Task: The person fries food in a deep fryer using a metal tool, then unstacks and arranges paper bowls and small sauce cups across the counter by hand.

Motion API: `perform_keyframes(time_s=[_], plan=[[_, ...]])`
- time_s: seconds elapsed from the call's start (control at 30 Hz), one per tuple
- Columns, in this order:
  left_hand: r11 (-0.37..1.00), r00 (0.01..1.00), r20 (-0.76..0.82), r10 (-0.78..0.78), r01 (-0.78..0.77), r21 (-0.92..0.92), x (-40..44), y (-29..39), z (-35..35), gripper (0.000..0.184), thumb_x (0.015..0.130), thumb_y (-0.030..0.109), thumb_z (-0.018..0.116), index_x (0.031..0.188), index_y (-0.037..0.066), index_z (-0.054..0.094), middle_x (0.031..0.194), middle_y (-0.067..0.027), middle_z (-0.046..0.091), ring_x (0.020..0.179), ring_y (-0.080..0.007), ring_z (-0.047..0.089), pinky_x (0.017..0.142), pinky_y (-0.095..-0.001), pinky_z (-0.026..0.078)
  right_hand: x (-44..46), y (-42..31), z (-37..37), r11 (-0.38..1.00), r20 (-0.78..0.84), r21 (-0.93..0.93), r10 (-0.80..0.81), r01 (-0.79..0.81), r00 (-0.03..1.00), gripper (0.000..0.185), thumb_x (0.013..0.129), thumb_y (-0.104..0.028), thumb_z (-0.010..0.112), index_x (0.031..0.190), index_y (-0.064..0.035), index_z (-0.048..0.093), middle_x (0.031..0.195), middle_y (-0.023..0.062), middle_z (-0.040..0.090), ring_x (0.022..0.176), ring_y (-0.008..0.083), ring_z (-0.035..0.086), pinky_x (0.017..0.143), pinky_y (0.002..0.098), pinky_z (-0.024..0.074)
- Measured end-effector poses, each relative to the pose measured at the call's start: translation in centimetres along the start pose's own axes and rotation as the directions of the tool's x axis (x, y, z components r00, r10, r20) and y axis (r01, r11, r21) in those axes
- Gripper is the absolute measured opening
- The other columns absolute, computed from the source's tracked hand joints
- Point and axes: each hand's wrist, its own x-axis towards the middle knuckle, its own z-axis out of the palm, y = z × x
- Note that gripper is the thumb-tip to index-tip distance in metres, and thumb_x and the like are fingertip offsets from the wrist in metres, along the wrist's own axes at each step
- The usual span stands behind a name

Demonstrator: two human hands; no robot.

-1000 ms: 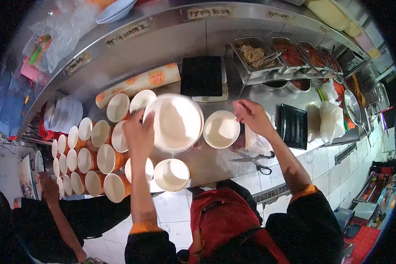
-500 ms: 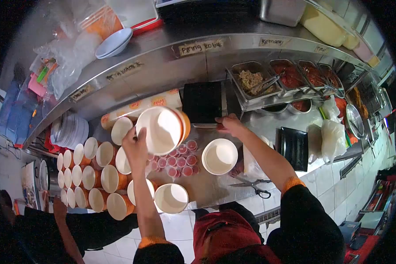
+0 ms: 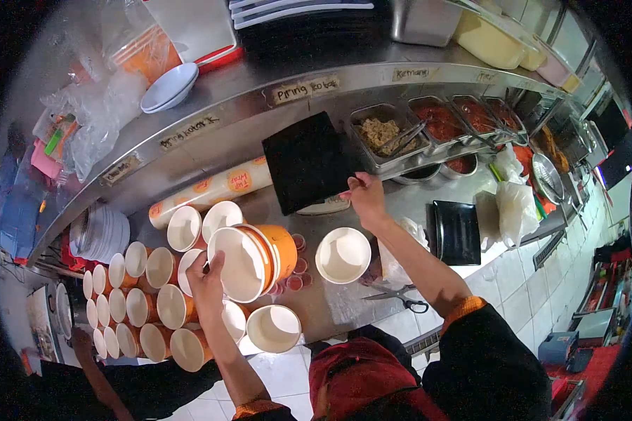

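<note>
My left hand is closed on the rim of a tilted stack of orange paper bowls with white insides. The fingers of my right hand grip the lower right corner of a flat black square plate, which is tilted. Below the plate, part of a white kitchen scale shows. One paper bowl stands apart on the steel counter, and another bowl sits near its front edge. Small cups of red sauce are partly hidden behind the held stack.
Rows of paper bowls fill the left of the counter. Scissors lie near the front edge, close to a black rectangular plate. Steel food pans stand at the back right. Another person's arm is at lower left.
The black plate has come up off the scale and turned, held by my right hand. My left hand has lowered the bowl stack and tilted it sideways. The view has shifted slightly.
</note>
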Motion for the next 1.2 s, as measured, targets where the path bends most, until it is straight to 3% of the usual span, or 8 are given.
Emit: perform_keyframes(time_s=[0.17, 0.63, 0.8, 0.83, 0.87, 0.97, 1.07, 1.2], plan=[[0.997, 0.998, -0.015, -0.066, 0.065, -0.053, -0.1, 0.7, 0.4, 0.021, 0.086, 0.014, 0.064, 0.094, -0.005, 0.064, 0.075, -0.0022, 0.061, 0.066, -0.0074, 0.052, 0.059, -0.0232, 0.042, -1.2, -5.5, -4.4, 0.933, -0.016, 0.361, 0.019, -0.012, 1.000, 0.020, 0.089, -0.005, 0.051, 0.107, 0.0019, 0.052, 0.097, 0.0139, 0.056, 0.077, 0.0226, 0.058, 0.070, 0.0394, 0.0544], [0.982, 0.990, 0.133, -0.053, 0.027, 0.190, 0.8, -1.2, 1.8, 0.023, 0.085, 0.017, 0.065, 0.092, -0.004, 0.063, 0.069, -0.0007, 0.057, 0.062, -0.0070, 0.046, 0.057, -0.0235, 0.039, 8.5, -5.3, -16.2, 0.950, 0.117, 0.287, -0.161, 0.121, 0.980, 0.023, 0.088, -0.019, 0.060, 0.098, 0.0014, 0.055, 0.087, 0.0072, 0.057, 0.076, 0.0208, 0.061, 0.085, 0.0389, 0.0538], [0.985, 0.999, -0.041, 0.015, -0.008, 0.171, -2.1, -0.2, -1.0, 0.021, 0.086, 0.016, 0.064, 0.085, -0.005, 0.061, 0.065, 0.0029, 0.051, 0.060, -0.0049, 0.039, 0.052, -0.0233, 0.033, -0.3, -4.5, -11.0, 0.713, -0.110, -0.298, -0.686, 0.635, 0.719, 0.026, 0.094, -0.023, 0.055, 0.110, -0.0033, 0.051, 0.098, 0.0032, 0.055, 0.084, 0.0083, 0.052, 0.076, 0.0226, 0.0435], [0.987, 0.998, -0.065, -0.006, 0.016, 0.159, -2.8, 0.6, -1.5, 0.020, 0.086, 0.016, 0.064, 0.085, -0.004, 0.060, 0.065, 0.0030, 0.051, 0.060, -0.0046, 0.039, 0.052, -0.0230, 0.033, -2.7, -2.9, -6.3, 0.771, -0.117, 0.242, -0.580, 0.590, 0.806, 0.010, 0.092, -0.010, 0.056, 0.096, -0.0019, 0.059, 0.086, 0.0035, 0.058, 0.071, 0.0085, 0.050, 0.067, 0.0232, 0.0436], [0.988, 0.996, -0.086, -0.032, 0.045, 0.150, -3.9, 1.4, -2.0, 0.020, 0.086, 0.015, 0.064, 0.085, -0.004, 0.060, 0.065, 0.0031, 0.050, 0.061, -0.0044, 0.039, 0.052, -0.0227, 0.032, -3.9, -2.7, -3.5, 0.630, 0.218, -0.316, -0.679, 0.709, 0.701, 0.011, 0.088, -0.009, 0.059, 0.097, -0.0023, 0.060, 0.083, 0.0040, 0.061, 0.074, 0.0104, 0.055, 0.068, 0.0265, 0.0469], [0.996, 0.982, -0.186, -0.028, 0.044, 0.081, -6.4, 0.9, -4.3, 0.016, 0.086, 0.012, 0.063, 0.086, -0.004, 0.060, 0.068, 0.0019, 0.052, 0.062, -0.0047, 0.042, 0.055, -0.0213, 0.035, -0.1, 2.1, 6.5, 0.876, 0.494, -0.168, -0.322, 0.452, 0.807, 0.020, 0.083, -0.008, 0.064, 0.102, -0.0035, 0.059, 0.083, 0.0041, 0.063, 0.077, 0.0153, 0.060, 0.069, 0.0297, 0.0489], [0.986, 0.971, -0.233, -0.045, 0.081, 0.146, -10.1, 0.9, -8.9, 0.014, 0.086, 0.010, 0.063, 0.088, -0.004, 0.059, 0.072, 0.0004, 0.054, 0.065, -0.0059, 0.045, 0.059, -0.0209, 0.039, 7.7, 8.1, 14.5, 0.722, 0.501, -0.305, -0.433, 0.621, 0.750, 0.030, 0.080, -0.018, 0.069, 0.105, -0.0029, 0.060, 0.095, 0.0095, 0.065, 0.085, 0.0195, 0.061, 0.073, 0.0340, 0.0494], [0.983, 0.897, -0.410, -0.164, 0.183, 0.006, -15.8, -1.1, -14.0, 0.013, 0.086, 0.010, 0.063, 0.088, -0.003, 0.059, 0.070, 0.0001, 0.053, 0.064, -0.0066, 0.046, 0.059, -0.0212, 0.040, 13.1, 12.0, 19.6, 0.853, 0.424, -0.514, 0.163, 0.089, 0.891, 0.056, 0.080, -0.028, 0.072, 0.126, -0.0050, 0.049, 0.122, 0.0111, 0.055, 0.110, 0.0254, 0.054, 0.091, 0.0408, 0.0437]])
